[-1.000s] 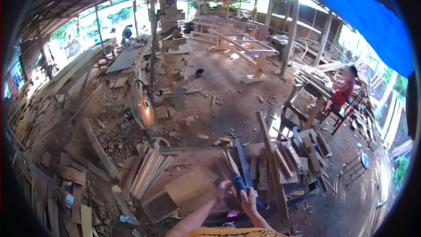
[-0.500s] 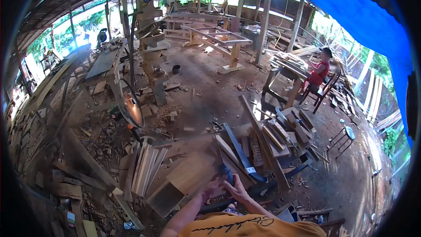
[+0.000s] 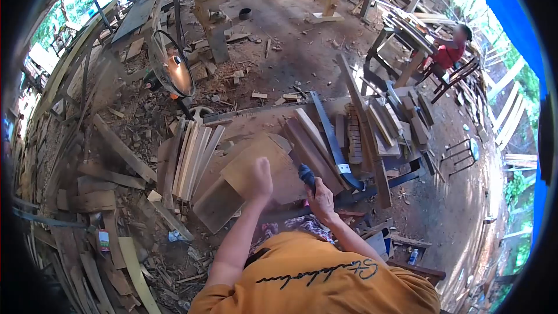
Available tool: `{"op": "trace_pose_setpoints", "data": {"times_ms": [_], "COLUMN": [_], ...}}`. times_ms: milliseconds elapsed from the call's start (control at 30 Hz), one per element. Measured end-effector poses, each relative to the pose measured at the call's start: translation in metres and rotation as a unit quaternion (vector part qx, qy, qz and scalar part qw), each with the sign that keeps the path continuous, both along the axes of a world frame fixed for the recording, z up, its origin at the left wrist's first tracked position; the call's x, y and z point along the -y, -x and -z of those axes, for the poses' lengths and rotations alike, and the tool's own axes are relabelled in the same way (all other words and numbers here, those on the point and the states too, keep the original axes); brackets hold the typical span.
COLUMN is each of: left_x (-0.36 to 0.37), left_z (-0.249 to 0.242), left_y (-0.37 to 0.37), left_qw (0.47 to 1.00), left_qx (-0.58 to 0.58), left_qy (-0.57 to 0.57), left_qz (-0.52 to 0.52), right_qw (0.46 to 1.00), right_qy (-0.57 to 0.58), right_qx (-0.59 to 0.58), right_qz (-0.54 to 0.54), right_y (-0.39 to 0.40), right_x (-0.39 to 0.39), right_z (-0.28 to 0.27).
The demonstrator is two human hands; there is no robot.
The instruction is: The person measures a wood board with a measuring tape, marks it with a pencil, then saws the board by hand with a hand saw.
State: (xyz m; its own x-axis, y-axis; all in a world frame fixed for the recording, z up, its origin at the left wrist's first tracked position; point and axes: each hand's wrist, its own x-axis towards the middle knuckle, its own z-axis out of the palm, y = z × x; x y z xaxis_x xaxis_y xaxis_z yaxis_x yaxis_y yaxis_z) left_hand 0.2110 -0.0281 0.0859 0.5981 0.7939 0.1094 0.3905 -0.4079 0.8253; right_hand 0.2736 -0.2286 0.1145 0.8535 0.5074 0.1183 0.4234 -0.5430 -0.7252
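Left hand point(image 3: 261, 178) lies on the flat wooden board point(image 3: 256, 166), fingers curled; whether the grip closes on the board's edge or just presses down, cannot tell. The board lies tilted on the counter point(image 3: 264, 117), near its front edge, just left of the right hand. Right hand point(image 3: 321, 200) has its grip clenched round a dark blue-black tool point(image 3: 306, 175), tool tip pointing up toward the board, just beside its right edge. Stack of thin light slats point(image 3: 195, 154) lies left of the board. Long dark metal bar point(image 3: 332, 139) runs diagonally to the right of the tool, among short planks. Standing fan point(image 3: 173, 72) behind the counter. Another person in a red shirt point(image 3: 449, 55) sits well apart at far right.
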Motion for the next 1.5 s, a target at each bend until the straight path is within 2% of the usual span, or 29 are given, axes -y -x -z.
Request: {"op": "trace_pose_setpoints", "data": {"times_ms": [67,133,167,200,267,333,400,600,667,967,1200,1267,1500], "left_x": [-0.011,-0.021,-0.021,-0.026,-0.042,-0.052,-0.053,-0.044,-0.044,-0.046,-0.047,-0.044,-0.044], "left_z": [-0.001,0.012,0.0,0.007,0.031,0.043,0.045,0.028,0.031,0.032,0.032,0.03,0.029], "left_y": [-0.014,-0.034,-0.042,-0.054,-0.072,-0.078,-0.08,-0.087,-0.094,-0.098,-0.094,-0.093,-0.096], "left_qw": [0.999,0.981,0.984,0.984,0.958,0.953,0.934,0.926,0.906,0.902,0.908,0.925,0.92], "left_qx": [-0.042,-0.015,-0.07,-0.073,-0.108,-0.125,-0.274,-0.313,-0.331,-0.33,-0.318,-0.263,-0.277], "left_qy": [-0.01,-0.183,-0.139,-0.144,-0.225,-0.235,-0.201,-0.177,-0.213,-0.23,-0.233,-0.257,-0.258], "left_qz": [0.003,-0.062,-0.082,-0.081,-0.138,-0.142,-0.107,-0.114,-0.154,-0.158,-0.138,-0.097,-0.105], "right_qw": [0.999,0.997,0.994,0.994,0.989,0.988,0.984,0.979,0.98,0.971,0.969,0.966,0.953], "right_qy": [0.025,0.057,0.092,0.086,0.105,0.109,0.128,0.158,0.162,0.181,0.161,0.18,0.245], "right_qx": [0.01,0.017,0.028,0.025,0.077,0.073,0.08,0.048,0.037,0.021,0.019,-0.001,-0.058], "right_qz": [-0.027,-0.039,-0.057,-0.056,-0.077,-0.08,-0.094,-0.116,-0.114,-0.153,-0.188,-0.183,-0.166], "right_y": [-0.005,-0.014,-0.017,-0.023,-0.032,-0.039,-0.046,-0.049,-0.051,-0.063,-0.072,-0.069,-0.058], "right_x": [-0.004,-0.011,-0.014,-0.017,-0.021,-0.023,-0.019,-0.009,-0.01,-0.01,-0.016,-0.02,-0.056], "right_z": [0.002,0.001,0.001,0.002,0.006,0.006,0.004,-0.005,-0.007,-0.028,-0.019,-0.017,-0.009]}}
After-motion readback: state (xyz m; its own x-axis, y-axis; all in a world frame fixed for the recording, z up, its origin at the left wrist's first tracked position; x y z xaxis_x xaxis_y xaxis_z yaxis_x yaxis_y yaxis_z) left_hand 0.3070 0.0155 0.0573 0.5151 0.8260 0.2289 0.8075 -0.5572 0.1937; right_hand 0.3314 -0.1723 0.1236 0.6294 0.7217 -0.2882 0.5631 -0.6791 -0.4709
